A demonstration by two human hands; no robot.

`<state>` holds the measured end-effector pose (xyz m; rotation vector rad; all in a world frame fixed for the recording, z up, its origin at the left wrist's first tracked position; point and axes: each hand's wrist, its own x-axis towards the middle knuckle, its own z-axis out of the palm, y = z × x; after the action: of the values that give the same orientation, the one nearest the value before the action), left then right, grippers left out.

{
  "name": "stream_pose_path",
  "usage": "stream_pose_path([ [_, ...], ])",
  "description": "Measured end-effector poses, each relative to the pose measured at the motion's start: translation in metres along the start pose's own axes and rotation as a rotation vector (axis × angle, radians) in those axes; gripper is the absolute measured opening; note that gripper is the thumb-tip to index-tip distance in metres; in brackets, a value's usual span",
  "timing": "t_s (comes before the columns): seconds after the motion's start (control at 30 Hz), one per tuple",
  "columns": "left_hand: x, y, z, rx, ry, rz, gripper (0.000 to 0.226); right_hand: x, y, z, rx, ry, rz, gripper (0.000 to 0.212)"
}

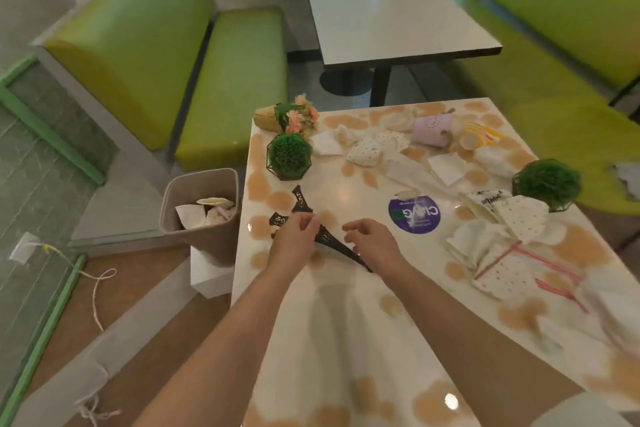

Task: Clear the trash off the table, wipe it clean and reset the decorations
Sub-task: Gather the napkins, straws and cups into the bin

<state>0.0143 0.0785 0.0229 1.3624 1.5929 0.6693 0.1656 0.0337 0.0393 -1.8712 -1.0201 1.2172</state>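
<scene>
Handling: left hand (294,236) pinches the lying tower model (323,236) near its base; right hand (369,241) hovers just beside it, fingers loosely curled, holding nothing.
Tip: I'd lift it by the sturdy legs, not the thin tip.
Worktop (346,340): stained, still needs wiping.
Further back: napkins (498,246), pink cup (431,130) still on it.
Bin (201,215): on the floor at the left edge.

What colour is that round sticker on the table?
The round sticker is purple with white and green lettering, seen in the head view.
</scene>
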Motion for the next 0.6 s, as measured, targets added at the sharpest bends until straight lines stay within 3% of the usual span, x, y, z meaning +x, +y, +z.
stream_pose_path([
  [0.33,-0.086,0.035,0.144,0.117,-0.251,0.050,0.021,-0.061,0.100,-0.133,0.005,0.181,0.070,0.018],
  [0.6,-0.126,0.041,0.223,0.226,-0.401,0.081,0.024,-0.094,0.172,-0.205,-0.149,0.341,0.120,0.020],
])
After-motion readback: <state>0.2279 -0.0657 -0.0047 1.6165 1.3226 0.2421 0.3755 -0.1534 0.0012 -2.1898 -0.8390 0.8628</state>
